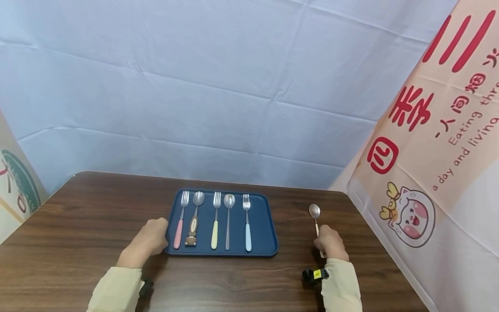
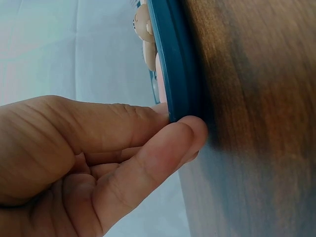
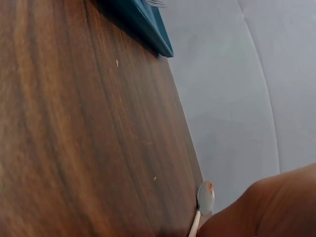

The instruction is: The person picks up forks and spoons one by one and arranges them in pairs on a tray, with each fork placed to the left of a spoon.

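My left hand (image 1: 153, 236) pinches the left edge of a blue tray (image 1: 259, 242), thumb above the rim and fingers under it, as the left wrist view shows. Lying side by side in the tray are a pink-handled fork (image 1: 178, 234), a spoon with a brown bear handle (image 1: 192, 229), a yellow-handled fork (image 1: 215, 234), a plain metal spoon (image 1: 228, 225) and a blue-handled fork (image 1: 248, 236). Right of the tray, my right hand (image 1: 330, 242) holds a white-handled spoon (image 1: 314, 211) by its handle. Its bowl points away from me; the fingers hide the middle of the handle.
Everything is on a dark wooden table (image 1: 78, 225). A pale cloth (image 1: 195, 108) hangs behind the table's far edge, and a printed cloth (image 1: 421, 173) hangs along the right side. Wooden surface separates the tray from the spoon at the right.
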Demonstrator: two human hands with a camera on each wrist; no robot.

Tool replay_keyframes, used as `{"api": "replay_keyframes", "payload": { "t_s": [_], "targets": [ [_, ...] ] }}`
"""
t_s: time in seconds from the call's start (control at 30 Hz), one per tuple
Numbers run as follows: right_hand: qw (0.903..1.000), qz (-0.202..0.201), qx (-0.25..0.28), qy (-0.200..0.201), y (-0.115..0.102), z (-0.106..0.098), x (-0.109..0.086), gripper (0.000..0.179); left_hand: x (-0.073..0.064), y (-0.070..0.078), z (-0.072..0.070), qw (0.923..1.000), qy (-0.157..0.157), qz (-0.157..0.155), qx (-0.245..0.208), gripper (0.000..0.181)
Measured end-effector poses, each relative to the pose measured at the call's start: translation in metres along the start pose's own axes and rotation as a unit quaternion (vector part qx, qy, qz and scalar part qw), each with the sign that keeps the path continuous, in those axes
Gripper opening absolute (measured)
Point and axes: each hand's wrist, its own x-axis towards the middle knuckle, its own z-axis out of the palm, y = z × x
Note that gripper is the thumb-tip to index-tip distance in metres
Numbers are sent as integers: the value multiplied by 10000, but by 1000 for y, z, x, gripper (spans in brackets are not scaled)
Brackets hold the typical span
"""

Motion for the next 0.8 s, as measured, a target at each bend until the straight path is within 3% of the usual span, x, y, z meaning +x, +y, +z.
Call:
{"api": "replay_keyframes", "payload": {
  "t_s": [0.47,0.8],
  "targets": [
    [9994,192,263,107,5,5,4,10,-2,0,0,10000,1,9,16,20],
    [9990,350,101,261,1,2,3,13,0,-1,1,10000,36,46,-14,19]
  ]
}}
